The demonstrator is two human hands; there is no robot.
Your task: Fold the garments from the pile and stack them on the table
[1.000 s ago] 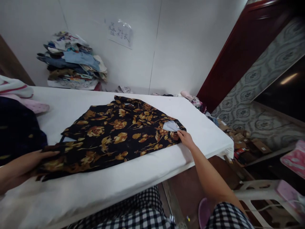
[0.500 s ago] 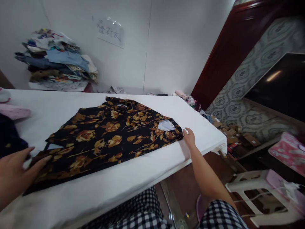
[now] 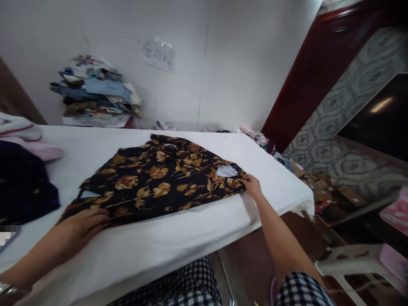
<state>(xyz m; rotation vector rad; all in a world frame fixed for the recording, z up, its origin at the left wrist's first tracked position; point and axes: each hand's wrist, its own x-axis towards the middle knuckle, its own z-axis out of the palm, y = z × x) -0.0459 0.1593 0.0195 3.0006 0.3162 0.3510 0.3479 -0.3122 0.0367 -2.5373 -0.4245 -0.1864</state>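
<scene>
A dark floral shirt (image 3: pixel 165 178) with tan and brown flowers lies spread on a white-covered table (image 3: pixel 191 223). Its neck opening is at the right end and shows a pale lining. My right hand (image 3: pixel 253 185) pinches the edge of the shirt beside the neck. At the lower left end, my left hand (image 3: pixel 86 223) grips the shirt near the table's front edge, its fingers together over the fabric and its thumb hidden. White tablecloth shows through a gap at the shirt's left side, above my left hand.
Dark folded clothes (image 3: pixel 25 182) and pink and white pieces (image 3: pixel 35 144) lie at the left. A tall clothes pile (image 3: pixel 102 91) stands at the back, with more clothes (image 3: pixel 256 137) by the far right corner. Boxes (image 3: pixel 325 191) and a plastic stool (image 3: pixel 350 263) are at the right.
My left hand has moved right and closed from spread fingers onto the shirt. My right fingers have closed on the neck edge. The view has shifted slightly left.
</scene>
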